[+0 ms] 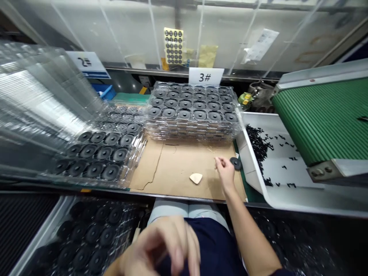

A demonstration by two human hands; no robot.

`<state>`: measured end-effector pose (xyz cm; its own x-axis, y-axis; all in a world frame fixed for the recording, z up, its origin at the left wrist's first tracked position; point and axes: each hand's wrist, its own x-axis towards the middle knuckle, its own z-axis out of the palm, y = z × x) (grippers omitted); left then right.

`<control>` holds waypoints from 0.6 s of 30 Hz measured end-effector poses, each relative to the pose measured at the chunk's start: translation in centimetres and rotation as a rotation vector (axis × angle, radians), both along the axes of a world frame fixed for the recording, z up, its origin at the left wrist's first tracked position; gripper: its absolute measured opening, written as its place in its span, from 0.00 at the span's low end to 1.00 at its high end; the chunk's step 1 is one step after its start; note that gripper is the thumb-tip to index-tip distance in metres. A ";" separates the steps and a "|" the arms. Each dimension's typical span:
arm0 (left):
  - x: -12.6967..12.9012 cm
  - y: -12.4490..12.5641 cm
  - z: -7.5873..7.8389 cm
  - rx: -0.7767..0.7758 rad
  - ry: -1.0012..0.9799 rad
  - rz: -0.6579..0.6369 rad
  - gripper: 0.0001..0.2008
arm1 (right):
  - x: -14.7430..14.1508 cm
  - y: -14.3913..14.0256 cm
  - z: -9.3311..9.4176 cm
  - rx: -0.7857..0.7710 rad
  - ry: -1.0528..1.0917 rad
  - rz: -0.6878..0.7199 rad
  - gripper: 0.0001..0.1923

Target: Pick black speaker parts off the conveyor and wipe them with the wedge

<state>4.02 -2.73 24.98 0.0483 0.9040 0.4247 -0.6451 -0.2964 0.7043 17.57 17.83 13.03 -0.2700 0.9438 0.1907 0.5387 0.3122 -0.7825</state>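
Far tray stack (pixel 192 130): pockets seen in its top tray all bear black discs (pixel 185 104), judged done; left tray (pixel 115 117): near rows filled, most far pockets without discs, judged part done. Left hand (pixel 169 241), near edge: loosely curled, blurred, cannot tell if it grips anything; right hand (pixel 225 172): fingertips pressed together, any pinched piece too small to tell; loose disc (pixel 236 163) lies just right of it, not yet in a tray.

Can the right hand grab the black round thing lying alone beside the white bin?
Probably yes: the black disc lies close beside the right hand, with nothing visible between them. The fingers are curled in, though, and I can't tell whether they hold something.
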 end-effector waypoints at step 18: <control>-3.6 2.7 -18.7 -0.604 2.075 0.365 0.32 | 17.3 28.7 22.8 0.518 -0.901 -0.037 0.27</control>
